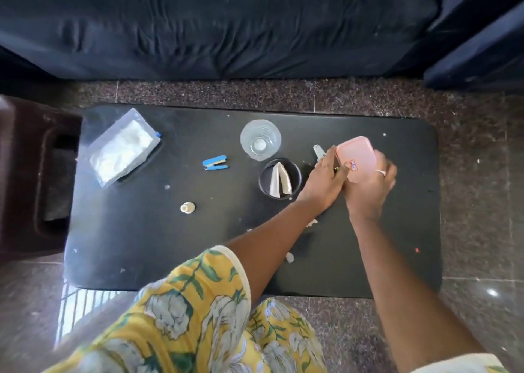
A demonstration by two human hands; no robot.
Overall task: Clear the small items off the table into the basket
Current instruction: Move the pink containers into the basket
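Over on right side of black table (141,245): right hand (368,191) grips pink rounded plastic case (358,154), left hand (323,179) pinches its edge.

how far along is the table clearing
Early: most items remain, and no basket clearly shows. In hand: the pink case, in the grip of the right hand, left hand at its edge. Left on the table: blue stapler, glass, black bowl, plastic bag, small bottle, metal clipper.

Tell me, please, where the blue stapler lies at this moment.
In the head view, the blue stapler lies on the black table, left of centre, between the plastic pouch and the clear glass.
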